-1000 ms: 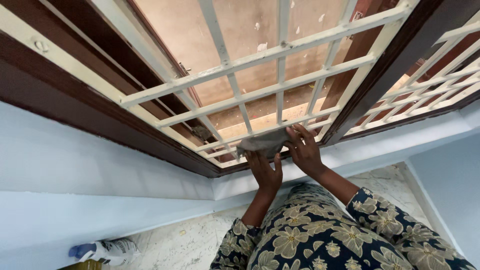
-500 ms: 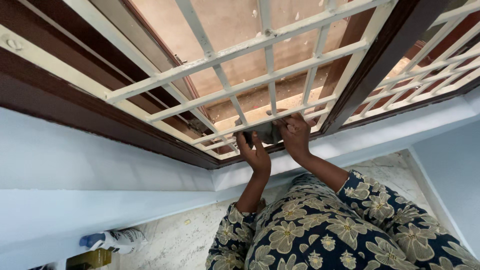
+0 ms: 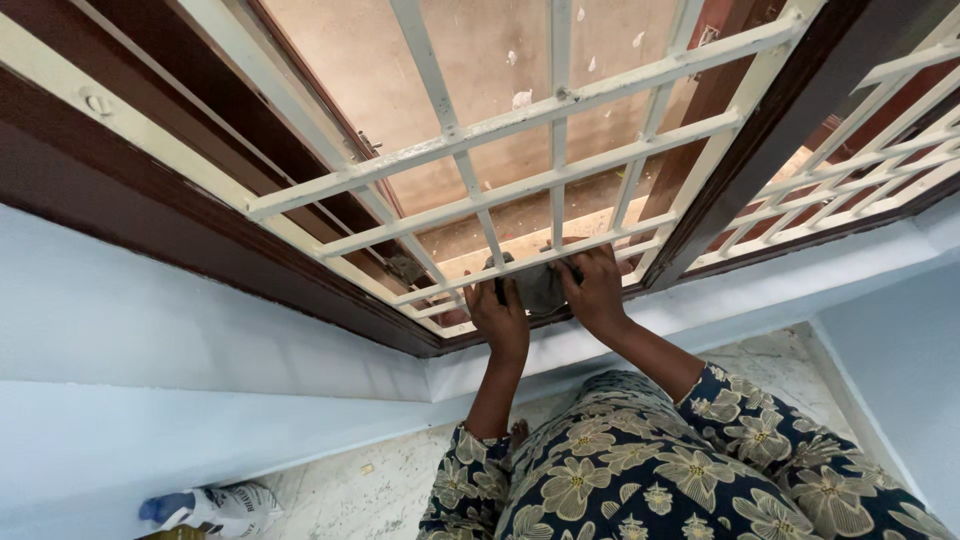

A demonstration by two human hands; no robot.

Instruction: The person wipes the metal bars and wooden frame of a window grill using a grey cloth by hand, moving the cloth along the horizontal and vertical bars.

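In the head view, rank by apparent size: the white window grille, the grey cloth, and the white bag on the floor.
1. white window grille, by far the largest.
2. white bag, partly cut off at the frame edge.
3. grey cloth, mostly hidden by both hands and a grille bar, so ranks 2 and 3 are unsure.

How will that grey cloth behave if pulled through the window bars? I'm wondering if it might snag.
The grey cloth looks soft and floppy: it bunches between the left hand and right hand. It probably weighs little. Crumpled against the white bars, it could catch on them.
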